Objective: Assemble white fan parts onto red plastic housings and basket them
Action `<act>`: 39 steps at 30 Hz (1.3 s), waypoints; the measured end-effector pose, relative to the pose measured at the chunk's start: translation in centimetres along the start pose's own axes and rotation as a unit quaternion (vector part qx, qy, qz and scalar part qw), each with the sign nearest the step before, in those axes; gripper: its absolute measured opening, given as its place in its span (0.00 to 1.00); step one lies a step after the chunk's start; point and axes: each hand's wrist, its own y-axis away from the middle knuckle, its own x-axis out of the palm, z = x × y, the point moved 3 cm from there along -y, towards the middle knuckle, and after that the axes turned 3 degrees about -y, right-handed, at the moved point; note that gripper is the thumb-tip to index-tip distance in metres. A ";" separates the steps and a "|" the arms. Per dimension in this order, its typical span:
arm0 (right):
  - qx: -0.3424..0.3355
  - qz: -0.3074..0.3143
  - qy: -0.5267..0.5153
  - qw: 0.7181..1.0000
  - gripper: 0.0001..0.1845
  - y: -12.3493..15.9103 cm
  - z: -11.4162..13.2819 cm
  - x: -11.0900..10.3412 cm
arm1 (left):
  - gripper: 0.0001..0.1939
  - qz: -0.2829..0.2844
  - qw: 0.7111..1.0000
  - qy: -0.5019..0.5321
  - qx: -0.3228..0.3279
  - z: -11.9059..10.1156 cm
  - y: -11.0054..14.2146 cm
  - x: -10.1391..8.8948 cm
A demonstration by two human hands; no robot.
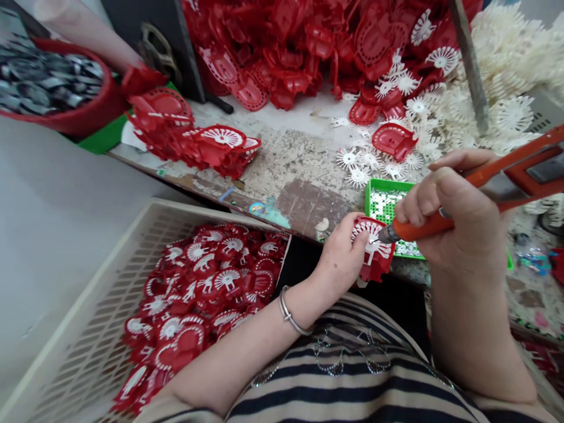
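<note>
My left hand [341, 258] grips a red plastic part [379, 267] at the bench's front edge, thumb pressed on its face. A white fan-shaped piece [374, 238] lies in that red part. Wrapped in my right hand [462, 217] is an orange electric screwdriver [497, 188], tilted down to the left. Its tip meets the white piece near the centre; whether a screw is under it is too small to tell. Right behind the red part sits a green tray [388, 187] of small, shiny round pieces, partly hidden by my right hand.
A cream plastic crate [106, 294] at lower left holds many red parts with white fans. Assembled red parts [220, 144] line the bench's left front. Loose red parts [282, 53] and white fans [497, 70] heap at the back. A red basin [92, 111] holds metal pieces.
</note>
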 end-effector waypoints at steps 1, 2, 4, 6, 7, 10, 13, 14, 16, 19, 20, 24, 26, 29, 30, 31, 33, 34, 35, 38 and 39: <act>-0.002 0.002 -0.003 1.000 0.07 0.0 0.0 0.0 | 0.17 0.000 1.000 -0.002 0.001 0.0 0.0 0.0; -0.006 0.002 -0.004 1.000 0.07 0.0 -0.1 0.0 | 0.17 -0.001 1.000 -0.003 0.002 0.0 0.0 0.0; -0.013 0.003 -0.002 1.000 0.07 -0.1 -0.1 -0.1 | 0.17 -0.001 1.000 0.000 0.003 0.0 0.0 0.0; -0.016 0.006 0.002 1.000 0.07 -0.1 0.0 -0.1 | 0.17 -0.003 1.000 0.007 0.002 0.1 0.0 0.1; -0.017 0.009 0.003 1.000 0.07 -0.1 0.0 -0.1 | 0.17 -0.003 1.000 0.009 0.000 0.2 -0.1 0.1; -0.023 0.014 0.005 1.000 0.07 0.0 0.1 0.1 | 0.17 -0.003 1.000 0.005 -0.007 0.2 -0.1 0.1; -0.029 0.020 0.021 0.999 0.07 0.3 0.1 0.4 | 0.17 -0.005 1.000 -0.005 0.007 0.0 -0.1 0.1; -0.033 0.023 0.030 0.999 0.08 0.4 0.1 0.5 | 0.17 -0.006 1.000 -0.007 0.015 0.0 -0.1 0.1; -0.045 0.025 0.051 0.997 0.08 0.6 0.1 0.8 | 0.16 -0.007 1.000 -0.013 0.026 -0.1 -0.1 0.1; -0.051 0.026 0.066 0.996 0.07 0.8 0.0 1.2 | 0.16 -0.010 0.999 -0.021 0.027 -0.2 -0.2 0.1; -0.050 0.028 0.065 0.996 0.07 0.7 0.0 1.3 | 0.16 -0.010 0.999 -0.020 0.028 -0.2 -0.2 0.1; -0.051 0.030 0.048 0.997 0.05 0.3 -0.1 1.5 | 0.16 -0.009 0.999 -0.003 0.031 -0.3 -0.2 0.1; -0.053 0.026 0.047 0.997 0.05 0.2 -0.1 1.6 | 0.15 -0.009 1.000 0.007 0.029 -0.2 -0.2 0.2; -0.057 0.029 0.052 0.997 0.05 0.1 -0.2 1.6 | 0.14 -0.013 0.999 0.021 0.028 -0.1 -0.2 0.2; -0.054 0.032 0.052 0.997 0.05 0.1 -0.2 1.7 | 0.14 -0.014 0.999 0.025 0.028 -0.1 -0.2 0.2; -0.053 0.034 0.052 0.997 0.05 0.1 -0.2 1.7 | 0.14 -0.014 0.999 0.028 0.027 -0.1 -0.2 0.2; -0.055 0.036 0.051 0.997 0.05 0.2 -0.1 1.8 | 0.14 -0.015 0.999 0.029 0.027 -0.2 -0.1 0.2; -0.056 0.036 0.051 0.996 0.05 0.2 -0.1 1.8 | 0.14 -0.015 0.999 0.027 0.027 -0.2 -0.1 0.1; -0.058 0.036 0.053 0.996 0.05 0.2 -0.1 1.8 | 0.14 -0.015 0.999 0.025 0.026 -0.2 -0.1 0.1; -0.056 0.033 0.057 0.996 0.05 0.2 -0.1 1.8 | 0.14 -0.015 0.999 0.022 0.025 -0.3 -0.1 0.1; -0.056 0.031 0.058 0.996 0.05 0.2 -0.2 1.8 | 0.14 -0.014 0.999 0.023 0.024 -0.3 -0.1 0.1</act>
